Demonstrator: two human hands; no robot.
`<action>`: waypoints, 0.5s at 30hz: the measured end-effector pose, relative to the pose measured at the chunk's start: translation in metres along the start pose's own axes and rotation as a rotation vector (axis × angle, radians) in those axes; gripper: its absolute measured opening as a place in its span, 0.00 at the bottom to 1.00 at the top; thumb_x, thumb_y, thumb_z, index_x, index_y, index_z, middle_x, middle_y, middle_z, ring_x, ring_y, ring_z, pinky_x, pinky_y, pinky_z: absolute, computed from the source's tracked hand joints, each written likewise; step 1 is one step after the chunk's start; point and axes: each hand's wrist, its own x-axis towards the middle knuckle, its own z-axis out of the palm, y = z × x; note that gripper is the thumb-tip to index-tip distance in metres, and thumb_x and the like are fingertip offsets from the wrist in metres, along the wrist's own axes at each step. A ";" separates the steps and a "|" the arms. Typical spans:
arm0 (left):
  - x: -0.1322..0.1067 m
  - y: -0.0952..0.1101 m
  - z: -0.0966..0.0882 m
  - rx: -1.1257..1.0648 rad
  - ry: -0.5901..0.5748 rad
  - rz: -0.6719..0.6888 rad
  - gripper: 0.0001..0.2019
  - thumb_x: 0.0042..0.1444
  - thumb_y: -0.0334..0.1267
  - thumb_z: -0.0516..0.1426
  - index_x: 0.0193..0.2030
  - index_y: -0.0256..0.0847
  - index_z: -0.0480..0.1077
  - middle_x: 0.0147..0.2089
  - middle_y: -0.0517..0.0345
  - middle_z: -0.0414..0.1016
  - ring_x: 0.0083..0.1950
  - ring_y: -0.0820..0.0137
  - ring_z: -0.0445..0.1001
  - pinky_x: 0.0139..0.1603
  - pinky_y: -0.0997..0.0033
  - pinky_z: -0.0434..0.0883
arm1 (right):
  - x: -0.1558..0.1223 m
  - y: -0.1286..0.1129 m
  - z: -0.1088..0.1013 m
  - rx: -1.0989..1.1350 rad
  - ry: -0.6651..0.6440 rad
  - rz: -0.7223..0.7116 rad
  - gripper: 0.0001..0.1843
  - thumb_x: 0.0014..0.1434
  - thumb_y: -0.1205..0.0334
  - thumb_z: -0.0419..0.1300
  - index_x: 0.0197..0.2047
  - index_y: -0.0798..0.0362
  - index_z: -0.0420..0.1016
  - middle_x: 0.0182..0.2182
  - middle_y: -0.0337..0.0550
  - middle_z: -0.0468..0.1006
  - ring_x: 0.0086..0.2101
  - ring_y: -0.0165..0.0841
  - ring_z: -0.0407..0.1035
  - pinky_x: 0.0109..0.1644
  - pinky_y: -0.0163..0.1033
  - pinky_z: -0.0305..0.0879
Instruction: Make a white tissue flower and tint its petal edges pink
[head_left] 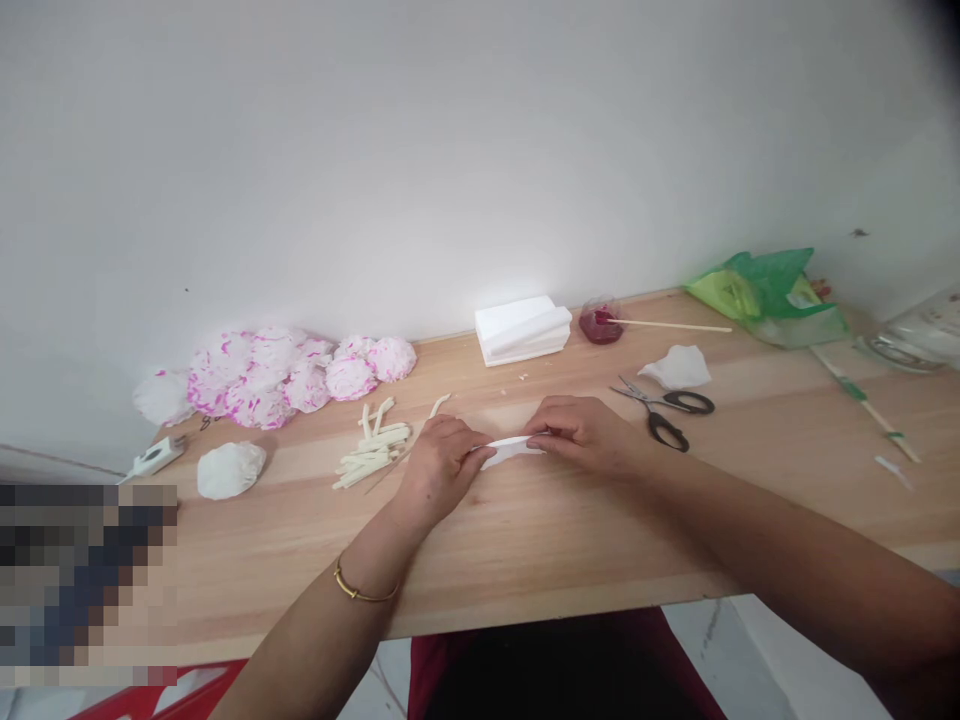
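Note:
Between both hands a sheet of white tissue paper (513, 453) is held just over the wooden table, its upper edge rolled or folded into a narrow strip. My left hand (441, 462) pinches the left end of that edge between thumb and fingers. At the other end, the fingers of my right hand (581, 437) are closed on the paper too. A pile of pale, cream-coloured short strips (375, 452) lies left of my left hand, with a thin stick beside it. Black-handled scissors (661, 405) rest open to the right of my right hand.
Along the wall stand white-and-pink paper puffs (262, 375), a tissue stack (521, 335) and a cup of dark red liquid (601, 322) holding a stick. A white puff (231, 470) lies left; crumpled tissue (677, 368), a green bag (780, 295) and a clear container (926, 330) are right.

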 end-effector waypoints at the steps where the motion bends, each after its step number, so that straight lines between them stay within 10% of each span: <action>1: 0.000 -0.001 0.001 0.005 0.010 0.004 0.10 0.61 0.39 0.53 0.35 0.40 0.74 0.28 0.56 0.75 0.33 0.69 0.71 0.42 0.63 0.67 | 0.000 0.001 0.000 -0.014 0.008 0.016 0.13 0.62 0.55 0.55 0.36 0.52 0.77 0.30 0.42 0.77 0.32 0.32 0.69 0.36 0.35 0.63; 10: -0.004 -0.006 0.001 0.230 0.180 0.092 0.08 0.58 0.32 0.54 0.39 0.44 0.74 0.35 0.55 0.74 0.39 0.69 0.67 0.50 0.59 0.63 | 0.002 0.008 0.002 -0.202 0.204 -0.180 0.11 0.63 0.59 0.54 0.35 0.52 0.77 0.33 0.46 0.76 0.36 0.35 0.67 0.41 0.41 0.61; 15: -0.004 -0.006 0.006 0.255 0.076 0.058 0.09 0.59 0.33 0.54 0.32 0.44 0.75 0.30 0.58 0.72 0.35 0.70 0.67 0.51 0.58 0.61 | 0.002 0.013 0.007 -0.282 0.065 -0.149 0.10 0.62 0.62 0.55 0.34 0.52 0.77 0.33 0.45 0.76 0.36 0.35 0.67 0.42 0.43 0.58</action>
